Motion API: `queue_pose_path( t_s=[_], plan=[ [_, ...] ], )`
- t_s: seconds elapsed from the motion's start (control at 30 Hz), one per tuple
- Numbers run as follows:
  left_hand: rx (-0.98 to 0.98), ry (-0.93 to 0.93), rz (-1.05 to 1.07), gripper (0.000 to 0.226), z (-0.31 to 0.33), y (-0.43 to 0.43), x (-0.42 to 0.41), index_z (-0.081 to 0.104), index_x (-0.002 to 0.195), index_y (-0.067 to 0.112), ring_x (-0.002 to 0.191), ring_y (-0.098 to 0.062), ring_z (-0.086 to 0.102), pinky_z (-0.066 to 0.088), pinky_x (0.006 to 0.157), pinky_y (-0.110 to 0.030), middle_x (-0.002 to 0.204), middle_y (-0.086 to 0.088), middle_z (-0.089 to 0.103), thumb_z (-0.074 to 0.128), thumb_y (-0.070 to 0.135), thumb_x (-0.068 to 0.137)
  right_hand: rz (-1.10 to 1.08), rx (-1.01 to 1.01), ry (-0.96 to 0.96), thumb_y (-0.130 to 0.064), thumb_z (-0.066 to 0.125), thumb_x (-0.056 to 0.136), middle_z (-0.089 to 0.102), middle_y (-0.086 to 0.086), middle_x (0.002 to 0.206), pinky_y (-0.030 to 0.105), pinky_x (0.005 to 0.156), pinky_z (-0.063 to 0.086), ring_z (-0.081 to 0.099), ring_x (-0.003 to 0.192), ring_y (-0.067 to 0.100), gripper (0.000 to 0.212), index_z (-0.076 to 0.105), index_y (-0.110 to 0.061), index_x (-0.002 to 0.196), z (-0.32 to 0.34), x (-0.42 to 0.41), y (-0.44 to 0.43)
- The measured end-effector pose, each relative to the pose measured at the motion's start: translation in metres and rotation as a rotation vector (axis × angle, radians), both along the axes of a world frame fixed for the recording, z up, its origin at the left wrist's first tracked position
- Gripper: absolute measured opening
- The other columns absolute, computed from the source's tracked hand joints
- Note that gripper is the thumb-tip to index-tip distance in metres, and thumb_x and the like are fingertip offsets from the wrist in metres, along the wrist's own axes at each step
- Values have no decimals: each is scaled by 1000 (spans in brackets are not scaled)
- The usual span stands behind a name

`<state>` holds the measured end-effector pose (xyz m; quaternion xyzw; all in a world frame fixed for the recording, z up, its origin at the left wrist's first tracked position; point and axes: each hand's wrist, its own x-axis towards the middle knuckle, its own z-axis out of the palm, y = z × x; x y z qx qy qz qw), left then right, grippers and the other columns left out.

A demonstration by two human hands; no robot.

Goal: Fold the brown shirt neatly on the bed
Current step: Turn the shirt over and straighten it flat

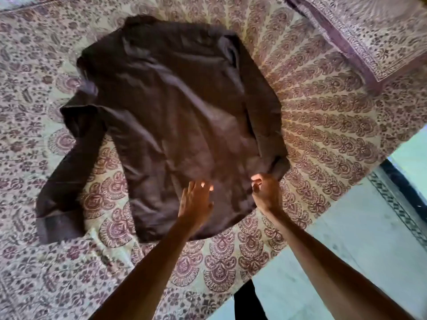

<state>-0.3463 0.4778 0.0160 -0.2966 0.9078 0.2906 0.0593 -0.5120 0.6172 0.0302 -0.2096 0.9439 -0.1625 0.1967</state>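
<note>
While the left hand (pixel 196 199) is pressing flat, fingers straight, on the dark brown long-sleeved fabric shirt (pixel 175 107), the right hand (pixel 265 190) is pinching its edge just beside. Shirt's running lengthwise away from both hands on the cream-and-maroon floral bedsheet (pixel 323 112), loose sleeve (pixel 60 181) trailing beyond the left.

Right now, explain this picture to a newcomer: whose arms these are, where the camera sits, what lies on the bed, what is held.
No machine here: a person wears one camera on the head, looking forward and down, so the two bare arms entering from below are their own. A brown shirt lies spread on the bed, which has a patterned sheet; one sleeve trails out to the left. The left hand rests flat on the shirt, fingers straight. The right hand grips bunched fabric at the shirt's right edge. A pillow lies at top right.
</note>
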Motion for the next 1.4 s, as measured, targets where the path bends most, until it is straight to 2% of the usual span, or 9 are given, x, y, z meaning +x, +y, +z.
queue_pose_path(
  t_s=[0.17, 0.47, 0.77, 0.9, 1.03, 1.1, 1.2, 1.3, 1.4],
  plan=[
    [9, -30, -112, 53, -2, 35, -93, 52, 129, 24, 124, -27, 46, 43, 97, -42, 133, -4, 50, 67, 37, 80, -308, 6, -69, -22, 64, 82, 57, 15, 118, 32, 66, 47, 59, 94, 29, 43, 51, -9, 121, -8, -108, 24],
    [7, -225, -19, 41, -4, 61, -144, 47, 133, 23, 123, -27, 46, 42, 99, -40, 135, -6, 48, 51, 33, 94, -124, 149, -229, -39, 48, 97, 63, 6, 77, 20, 44, 35, 53, 58, 17, 38, 69, -7, 90, -5, -168, 34],
    [35, -334, -94, 36, 5, 70, -172, 53, 126, 20, 122, -29, 49, 44, 98, -39, 131, -9, 48, 52, 36, 94, -182, 206, -208, -33, 46, 99, 44, -7, 57, 21, 44, 23, 37, 45, 7, 41, 40, -21, 60, -19, -169, 73],
    [102, -316, -143, 41, -1, 70, -185, 54, 126, 21, 121, -27, 51, 47, 96, -39, 133, -6, 50, 61, 34, 87, -159, 218, -179, -40, 55, 92, 63, 4, 79, 27, 58, 44, 55, 66, 18, 28, 56, -14, 82, -19, -179, 65],
    [250, -392, -263, 25, -5, 72, -195, 64, 112, 24, 108, -20, 62, 49, 88, -31, 114, 0, 67, 55, 30, 90, -89, -70, -156, -84, 47, 63, 50, 18, 126, 41, 77, 52, 53, 105, 33, 103, 39, -12, 136, -18, -183, 55],
    [277, -310, -135, 24, -3, 66, -204, 67, 102, 26, 102, -19, 65, 51, 85, -32, 107, 2, 71, 48, 33, 88, -28, -102, -166, -88, 44, 62, 41, 23, 136, 48, 83, 53, 50, 113, 39, 115, 23, -14, 148, -23, -188, 42],
    [279, -63, 241, 23, 3, 44, -226, 64, 94, 27, 88, -26, 69, 55, 75, -37, 92, -1, 73, 45, 35, 83, -198, -130, -293, -46, 74, 77, 57, 23, 125, 47, 81, 54, 59, 109, 41, 91, 26, -8, 145, -23, -203, 13],
    [207, 61, 442, 16, 14, 15, -253, 66, 94, 19, 88, -29, 68, 54, 75, -35, 94, -7, 71, 53, 15, 86, -324, -170, -369, -23, 66, 86, 70, 12, 91, 31, 59, 49, 68, 88, 31, 17, 65, -13, 99, -13, -220, -10],
    [160, 96, 412, 19, 13, -17, -274, 66, 99, 11, 93, -32, 63, 52, 81, -39, 103, -12, 64, 54, 5, 85, -611, -531, -519, -20, 63, 88, 67, 4, 85, 26, 54, 51, 64, 80, 22, 6, 66, -16, 89, 7, -258, -24]
  ],
)
